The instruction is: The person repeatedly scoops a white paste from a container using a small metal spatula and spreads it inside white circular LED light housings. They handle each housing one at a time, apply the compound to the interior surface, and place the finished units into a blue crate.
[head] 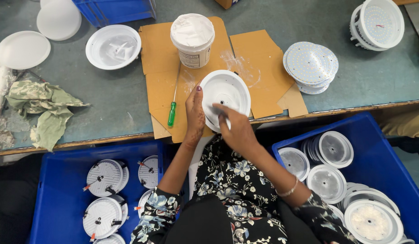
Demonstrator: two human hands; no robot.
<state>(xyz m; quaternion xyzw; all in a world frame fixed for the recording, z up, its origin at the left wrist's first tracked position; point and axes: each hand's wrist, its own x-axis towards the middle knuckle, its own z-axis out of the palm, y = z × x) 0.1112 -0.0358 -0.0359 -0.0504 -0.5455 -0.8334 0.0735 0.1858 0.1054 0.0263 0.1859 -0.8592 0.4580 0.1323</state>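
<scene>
While blue crates [381, 167] of lamp housings flank her lap, the left hand [194, 113] grips the white round housing [225, 92] upright as the right hand [236, 129] pinches a small applicator [222, 115] inside, likely spreading paste; a steady sweep comes next.

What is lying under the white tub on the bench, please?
The tub stands on flat brown cardboard, beside a green-handled screwdriver. The cardboard directly beneath the tub is covered.
</scene>
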